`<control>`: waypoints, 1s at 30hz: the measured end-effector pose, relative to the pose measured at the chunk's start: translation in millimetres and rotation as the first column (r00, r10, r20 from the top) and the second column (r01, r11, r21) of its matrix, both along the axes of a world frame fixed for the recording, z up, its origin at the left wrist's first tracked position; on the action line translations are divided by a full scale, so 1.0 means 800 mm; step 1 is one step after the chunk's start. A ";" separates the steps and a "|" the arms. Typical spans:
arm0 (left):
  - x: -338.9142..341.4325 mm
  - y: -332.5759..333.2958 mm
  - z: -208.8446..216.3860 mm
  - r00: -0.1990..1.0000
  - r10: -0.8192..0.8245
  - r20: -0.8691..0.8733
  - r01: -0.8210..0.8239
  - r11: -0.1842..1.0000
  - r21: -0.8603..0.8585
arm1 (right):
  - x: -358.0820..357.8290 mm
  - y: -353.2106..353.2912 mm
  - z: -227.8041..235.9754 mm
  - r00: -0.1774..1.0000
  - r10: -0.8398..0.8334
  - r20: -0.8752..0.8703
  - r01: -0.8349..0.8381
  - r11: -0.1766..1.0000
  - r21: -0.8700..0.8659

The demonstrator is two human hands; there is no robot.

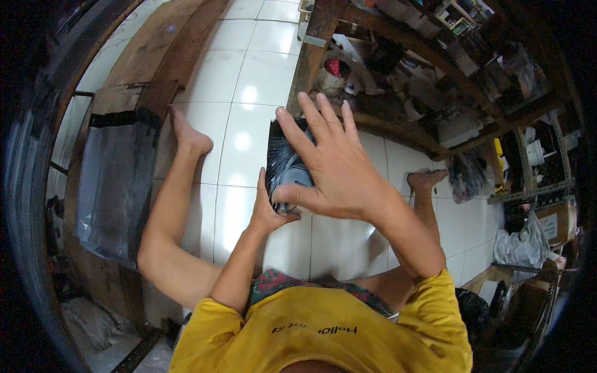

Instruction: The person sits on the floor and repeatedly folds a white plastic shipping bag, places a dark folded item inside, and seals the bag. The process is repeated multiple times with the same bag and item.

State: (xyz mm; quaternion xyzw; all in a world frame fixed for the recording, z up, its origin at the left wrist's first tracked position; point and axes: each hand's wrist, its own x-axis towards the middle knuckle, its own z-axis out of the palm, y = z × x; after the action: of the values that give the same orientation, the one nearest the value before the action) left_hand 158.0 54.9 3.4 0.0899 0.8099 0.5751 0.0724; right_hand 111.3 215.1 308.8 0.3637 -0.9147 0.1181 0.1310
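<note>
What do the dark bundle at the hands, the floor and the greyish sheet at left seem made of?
Bundle: probably thin, glossy plastic film, given the streaky highlights along its folds; coated fabric is possible.
Floor: likely glazed ceramic tile, showing lamp reflections and joint lines.
Sheet: apparently smooth, translucent plastic, with a soft sheen.

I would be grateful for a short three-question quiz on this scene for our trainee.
1. Multiple choice: what covers the floor?
A) carpet
B) white tiles
C) bare earth
2. True or false: the right hand is open, with its fingers spread.
3. Open question: what is the left hand touching?

Key: 1, B. 2, true. 3, a dark, shiny bundle; its exact material is hard to tell.
</note>
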 end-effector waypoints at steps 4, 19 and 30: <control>-0.007 0.008 -0.005 1.000 -0.019 -0.012 0.019 0.999 -0.025 | 0.002 -0.013 -0.016 0.999 0.046 0.011 -0.046 0.996 0.071; -0.002 0.006 0.024 0.993 -0.008 0.119 0.000 0.998 0.070 | -0.019 0.024 -0.018 0.990 -0.138 -0.022 0.138 0.990 -0.024; -0.002 0.014 -0.021 0.997 -0.071 -0.017 0.069 0.992 -0.105 | -0.001 -0.042 -0.025 0.999 0.035 0.011 -0.035 0.999 -0.014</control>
State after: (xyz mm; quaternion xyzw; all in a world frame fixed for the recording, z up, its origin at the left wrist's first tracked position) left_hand 156.2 66.5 -13.3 0.1204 0.8358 0.5282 0.0888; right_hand 110.2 181.3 288.7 0.3781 -0.9081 0.1286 0.1260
